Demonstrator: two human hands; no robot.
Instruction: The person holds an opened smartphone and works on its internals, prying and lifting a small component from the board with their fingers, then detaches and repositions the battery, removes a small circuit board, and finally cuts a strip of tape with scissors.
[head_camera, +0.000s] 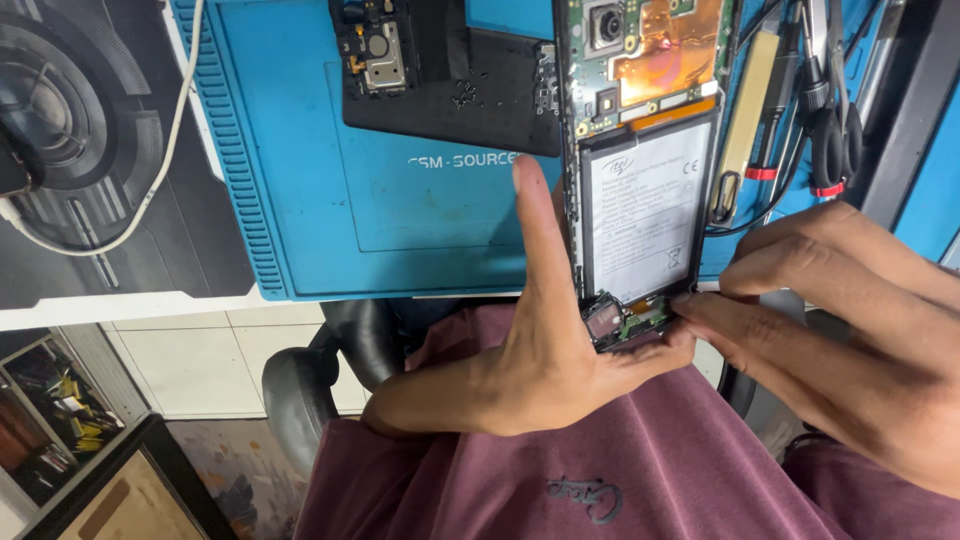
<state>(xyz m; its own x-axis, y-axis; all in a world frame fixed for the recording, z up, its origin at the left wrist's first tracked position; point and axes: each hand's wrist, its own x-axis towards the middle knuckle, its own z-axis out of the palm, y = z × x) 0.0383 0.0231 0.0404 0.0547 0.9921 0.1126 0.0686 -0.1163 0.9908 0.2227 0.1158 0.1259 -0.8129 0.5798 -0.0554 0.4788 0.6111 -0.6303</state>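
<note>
The left hand (545, 360) cradles the opened black smartphone with white battery (640, 190), forefinger straight along its edge, while the right hand (850, 320) pinches its bottom corner with 2 fingers.

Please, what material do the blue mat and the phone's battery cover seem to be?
The blue mat looks like matte silicone or rubber: soft dull sheen, moulded ridges along its edge. The battery in the opened phone seems wrapped in glossy film with a white paper-like label; the film type is unclear.
</note>
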